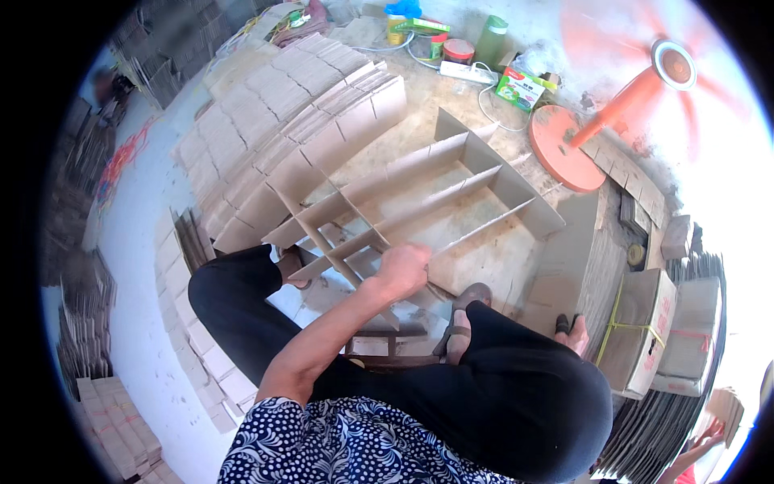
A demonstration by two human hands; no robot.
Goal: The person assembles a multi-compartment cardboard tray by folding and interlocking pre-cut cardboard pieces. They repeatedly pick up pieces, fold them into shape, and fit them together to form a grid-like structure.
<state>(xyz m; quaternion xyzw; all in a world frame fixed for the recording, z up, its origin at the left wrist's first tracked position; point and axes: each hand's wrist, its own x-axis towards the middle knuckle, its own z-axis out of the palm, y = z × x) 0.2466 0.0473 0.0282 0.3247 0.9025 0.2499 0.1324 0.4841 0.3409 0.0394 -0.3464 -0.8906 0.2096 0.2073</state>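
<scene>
A tied carton (contents hidden) stands near the right hand.

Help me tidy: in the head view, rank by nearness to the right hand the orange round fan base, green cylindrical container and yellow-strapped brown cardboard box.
1. Cardboard box, right of the right hand.
2. Fan base, ahead.
3. Green container, farther ahead, leftward.

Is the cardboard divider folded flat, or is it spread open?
Spread open: the cardboard divider shows crossing strips on edge, with gaps between.
</scene>
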